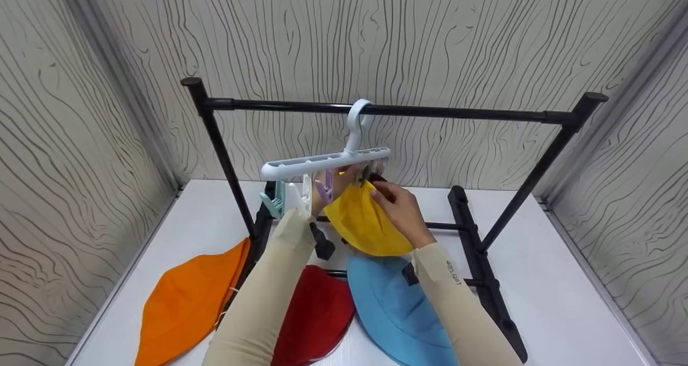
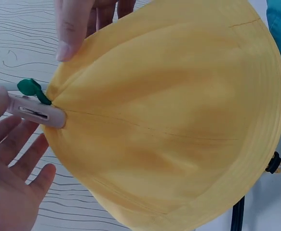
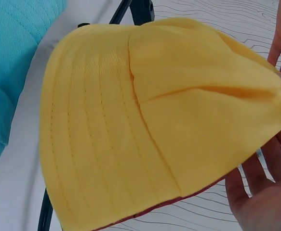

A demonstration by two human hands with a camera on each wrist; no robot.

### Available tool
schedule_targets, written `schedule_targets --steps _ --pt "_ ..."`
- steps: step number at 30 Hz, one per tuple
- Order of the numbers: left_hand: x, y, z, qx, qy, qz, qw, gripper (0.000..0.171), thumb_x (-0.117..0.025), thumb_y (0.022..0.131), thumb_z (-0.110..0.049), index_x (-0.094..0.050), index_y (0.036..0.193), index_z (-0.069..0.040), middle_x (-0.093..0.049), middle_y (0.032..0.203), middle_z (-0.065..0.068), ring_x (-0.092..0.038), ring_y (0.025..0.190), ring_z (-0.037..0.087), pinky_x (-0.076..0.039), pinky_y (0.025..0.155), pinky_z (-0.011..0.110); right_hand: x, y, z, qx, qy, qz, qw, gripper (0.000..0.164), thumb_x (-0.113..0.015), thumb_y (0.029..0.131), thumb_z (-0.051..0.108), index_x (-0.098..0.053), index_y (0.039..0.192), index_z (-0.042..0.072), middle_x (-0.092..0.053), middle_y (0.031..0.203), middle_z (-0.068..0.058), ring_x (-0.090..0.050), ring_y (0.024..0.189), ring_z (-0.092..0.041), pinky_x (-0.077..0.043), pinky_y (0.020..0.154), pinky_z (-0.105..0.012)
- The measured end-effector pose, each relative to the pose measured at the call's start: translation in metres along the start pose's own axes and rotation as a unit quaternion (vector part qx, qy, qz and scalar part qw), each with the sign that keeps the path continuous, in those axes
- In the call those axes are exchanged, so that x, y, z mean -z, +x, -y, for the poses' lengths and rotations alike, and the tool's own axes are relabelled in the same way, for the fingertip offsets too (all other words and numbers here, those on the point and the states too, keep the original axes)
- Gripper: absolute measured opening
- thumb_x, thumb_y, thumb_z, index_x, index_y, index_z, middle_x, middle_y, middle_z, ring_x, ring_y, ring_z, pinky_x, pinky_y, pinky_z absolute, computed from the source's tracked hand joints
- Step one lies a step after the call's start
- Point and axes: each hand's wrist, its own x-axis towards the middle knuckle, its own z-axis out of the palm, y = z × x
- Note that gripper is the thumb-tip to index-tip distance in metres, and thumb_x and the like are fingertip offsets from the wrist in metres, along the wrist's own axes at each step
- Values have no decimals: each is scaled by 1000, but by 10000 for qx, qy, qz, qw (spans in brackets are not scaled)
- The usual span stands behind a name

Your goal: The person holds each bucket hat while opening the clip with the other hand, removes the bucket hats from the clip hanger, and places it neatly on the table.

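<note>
A yellow bucket hat (image 1: 368, 223) with a small green leaf (image 2: 30, 87) at its tip hangs below a pale blue clip hanger (image 1: 306, 165). A pale pink clothespin (image 2: 36, 111) sits over the hat's tip. My left hand (image 2: 12, 178) pinches the outer end of this clothespin between thumb and fingers; in the head view it is partly hidden behind the hanger's other clips. Near the tip, my right hand (image 1: 402, 211) holds the hat's side, thumb on the near face and fingers behind. Dark red lining shows along the hat's edge in the right wrist view.
The hanger hooks over a black rack's top bar (image 1: 457, 112). Green, white and purple clips (image 1: 325, 187) dangle on its left half. On the white table (image 1: 559, 301) lie an orange hat (image 1: 188, 301), a red hat (image 1: 314, 317) and a blue hat (image 1: 395, 307).
</note>
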Motion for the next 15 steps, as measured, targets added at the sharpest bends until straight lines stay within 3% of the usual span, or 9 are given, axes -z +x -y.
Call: schedule_targets --steps 3,7,10,13,14,15 --pt "0 -2 -2 -180 -72 66 9998 25 -57 97 -23 -60 116 -7 -62 112 13 -59 102 29 -47 101 39 -2 1 1 68 14 7 10000 46 -55 96 41 -55 134 15 -62 125 -5 -61 106 -20 -48 102 -38" --pt "-2 -2 -3 -184 -333 147 9992 26 -57 97 -25 -59 116 -7 -63 111 14 -59 100 28 -47 101 37 -5 1 2 109 1 -83 9999 43 -56 96 38 -59 130 13 -66 118 -6 -62 98 -20 -51 97 -38" --pt "-6 -1 -1 -61 -767 127 9970 30 -57 97 -27 -57 119 -7 -62 114 15 -58 100 30 -46 103 38 -7 1 2 28 20 -178 9998 40 -56 96 36 -61 127 12 -68 115 -6 -62 94 -20 -52 95 -38" --pt "-11 1 0 239 -958 -114 9951 32 -60 95 -32 -57 118 -10 -63 111 13 -57 99 27 -44 104 38 -9 1 3 -6 41 -256 9997 38 -55 97 34 -63 125 11 -68 115 -6 -62 95 -20 -52 95 -38" --pt "-14 7 12 284 -1093 -208 9934 35 -61 93 -38 -58 117 -11 -63 109 10 -57 97 24 -45 102 36 -9 1 4 11 33 -283 9996 37 -55 97 34 -63 125 10 -68 115 -6 -62 95 -20 -52 95 -38" --pt "-15 7 12 366 -1095 -299 9929 35 -62 93 -38 -58 115 -12 -63 106 8 -56 95 22 -45 101 36 -9 2 4 40 9 -314 9995 37 -55 97 33 -63 125 10 -68 116 -7 -63 95 -20 -52 96 -38"
